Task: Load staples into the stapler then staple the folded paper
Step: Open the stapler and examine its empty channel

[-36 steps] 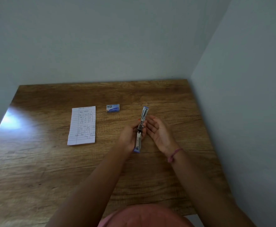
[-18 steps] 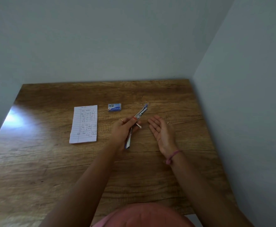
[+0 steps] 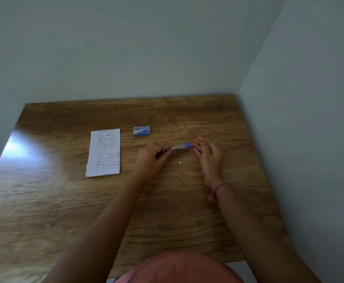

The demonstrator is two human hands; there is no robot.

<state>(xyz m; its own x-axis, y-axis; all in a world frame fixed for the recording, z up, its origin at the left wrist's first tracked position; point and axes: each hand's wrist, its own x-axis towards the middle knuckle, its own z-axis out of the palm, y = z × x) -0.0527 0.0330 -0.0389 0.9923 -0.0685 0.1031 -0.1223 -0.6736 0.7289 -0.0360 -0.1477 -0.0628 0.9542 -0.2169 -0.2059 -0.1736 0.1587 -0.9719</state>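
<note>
A person at a wooden table (image 3: 65, 201) is working a small stapler (image 3: 181, 148) between both hands, as seen from the head view. The left hand (image 3: 150, 158) is gripping the stapler's near-left end, fingers curled round it, while the right hand (image 3: 208, 154) is hovering just beside the blue-tipped end with fingers relaxed and fairly straight, holding nothing; whether its fingertips are touching the stapler cannot be made out. The stapler is lying roughly level, low over the tabletop between the hands, and whether its top is hinged open is too blurred to say.

A tiny white piece (image 3: 179, 163), perhaps a short strip of staples, is lying on the wood just in front of the stapler. The blue staple box (image 3: 141, 131) is sitting a little further back, and the folded paper (image 3: 103, 152), covered in handwriting, is lying flat well to the left, untouched.

Loading appears unfinished. The risk from here: that small piece is easily knocked aside or lost by a moving wrist, and a strip set crooked in the channel could jam the stapler once it is pressed shut.
</note>
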